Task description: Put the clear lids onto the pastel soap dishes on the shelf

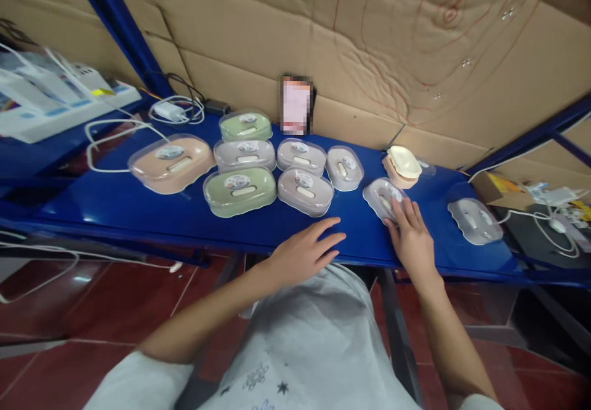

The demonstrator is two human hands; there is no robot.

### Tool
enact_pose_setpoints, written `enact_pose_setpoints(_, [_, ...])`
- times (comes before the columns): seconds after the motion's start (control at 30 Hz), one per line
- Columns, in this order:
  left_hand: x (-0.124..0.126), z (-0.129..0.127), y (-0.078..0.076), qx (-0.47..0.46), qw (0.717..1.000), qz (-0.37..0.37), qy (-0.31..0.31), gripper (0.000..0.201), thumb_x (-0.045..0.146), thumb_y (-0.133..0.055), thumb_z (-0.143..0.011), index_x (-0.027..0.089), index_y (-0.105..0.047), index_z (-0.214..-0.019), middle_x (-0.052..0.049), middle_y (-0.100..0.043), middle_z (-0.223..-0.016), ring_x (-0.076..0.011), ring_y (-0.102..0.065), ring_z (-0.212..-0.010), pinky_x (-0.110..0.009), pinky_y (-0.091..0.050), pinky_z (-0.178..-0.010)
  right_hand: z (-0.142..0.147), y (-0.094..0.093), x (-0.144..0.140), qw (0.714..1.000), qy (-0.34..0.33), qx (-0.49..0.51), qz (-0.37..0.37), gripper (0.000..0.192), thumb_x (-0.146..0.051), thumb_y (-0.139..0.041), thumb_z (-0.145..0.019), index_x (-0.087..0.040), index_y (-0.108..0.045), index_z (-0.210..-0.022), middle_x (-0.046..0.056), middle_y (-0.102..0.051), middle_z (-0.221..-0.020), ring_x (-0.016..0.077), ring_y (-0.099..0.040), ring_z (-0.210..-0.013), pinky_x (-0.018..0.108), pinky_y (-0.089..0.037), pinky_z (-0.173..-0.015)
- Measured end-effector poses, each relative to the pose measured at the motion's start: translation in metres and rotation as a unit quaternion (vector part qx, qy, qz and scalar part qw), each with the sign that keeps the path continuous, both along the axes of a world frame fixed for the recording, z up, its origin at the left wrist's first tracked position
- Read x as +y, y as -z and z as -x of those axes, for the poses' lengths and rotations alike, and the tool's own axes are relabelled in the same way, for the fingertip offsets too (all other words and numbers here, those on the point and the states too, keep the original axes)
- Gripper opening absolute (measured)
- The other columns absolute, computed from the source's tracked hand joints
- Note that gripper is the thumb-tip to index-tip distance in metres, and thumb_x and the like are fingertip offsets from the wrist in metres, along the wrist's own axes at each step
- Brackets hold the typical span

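Observation:
My right hand (412, 237) grips the near end of a grey plastic box (381, 196) with a clear lid, thumb at its left side and fingers over the top. Part of that box is hidden under the fingers. Open and empty, my left hand (307, 249) hovers at the table's front edge with its fingers apart. Closest to it is another grey lidded box (305, 192). Just behind the held box sit peach and cream trays (404, 167), one stacked on the other.
Green boxes (239, 191) and grey ones stand in rows on the blue table (341, 237), with a peach box (172, 162) at left. A phone (296, 105) leans on the cardboard wall. Another grey box (474, 221) lies right. Cables and a power strip (69, 111) crowd the left.

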State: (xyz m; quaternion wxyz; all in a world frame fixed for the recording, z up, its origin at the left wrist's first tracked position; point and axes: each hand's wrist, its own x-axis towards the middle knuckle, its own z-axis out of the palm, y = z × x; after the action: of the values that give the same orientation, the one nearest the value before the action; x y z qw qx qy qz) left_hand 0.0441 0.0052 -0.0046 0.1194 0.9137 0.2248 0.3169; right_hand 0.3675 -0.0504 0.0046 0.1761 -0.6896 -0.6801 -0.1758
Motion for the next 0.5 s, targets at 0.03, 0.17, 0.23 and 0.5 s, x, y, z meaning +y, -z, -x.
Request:
enact_pose_setpoints(0.03, [0.0,0.0,0.0,0.002,1.0,-0.008,0.001,0.031,0.032,-0.056,-0.112,0.02,-0.068,-0.138,-0.015,-0.059,-0.156,-0.0276,-0.07,-0.131,-0.041,-0.066,-0.105,-0.003,-0.003,0.016,1.0,-0.008,0.001,0.024,0.063,-0.04,-0.047,-0.112,-0.029,-0.035,-0.173,0.013,-0.039,-0.176,0.0443,-0.038,-0.161,0.066,-0.049,-0.121])
enact_pose_setpoints(0.17, [0.001,0.0,0.0,0.002,0.999,-0.038,0.004,0.027,0.03,-0.056,-0.112,0.018,-0.071,-0.13,-0.015,-0.063,-0.15,-0.0263,-0.071,-0.127,-0.04,-0.065,-0.104,-0.025,-0.015,0.082,0.994,-0.084,0.046,0.051,0.074,-0.045,-0.039,-0.113,-0.022,-0.011,-0.178,0.015,-0.021,-0.183,0.0373,-0.025,-0.168,0.062,-0.042,-0.127])
enact_pose_setpoints(0.23, [0.001,0.0,0.0,0.004,0.999,-0.051,0.004,0.026,0.03,-0.056,-0.112,0.018,-0.072,-0.128,-0.014,-0.065,-0.148,-0.0257,-0.072,-0.124,-0.04,-0.065,-0.103,-0.043,-0.021,0.103,0.997,-0.056,0.049,0.037,0.068,-0.045,-0.033,-0.114,-0.016,-0.022,-0.175,0.019,-0.033,-0.178,0.0347,-0.033,-0.165,0.058,-0.042,-0.126])
enact_pose_setpoints(0.5, [0.002,-0.002,0.0,0.021,0.995,-0.095,0.02,0.022,0.026,-0.059,-0.11,0.015,-0.073,-0.122,-0.017,-0.069,-0.14,-0.0279,-0.07,-0.129,-0.043,-0.062,-0.109,-0.074,-0.02,0.064,0.998,0.048,-0.015,0.04,0.057,-0.052,-0.053,-0.105,-0.017,-0.063,-0.15,0.022,-0.072,-0.133,0.0427,-0.064,-0.119,0.06,-0.05,-0.1])
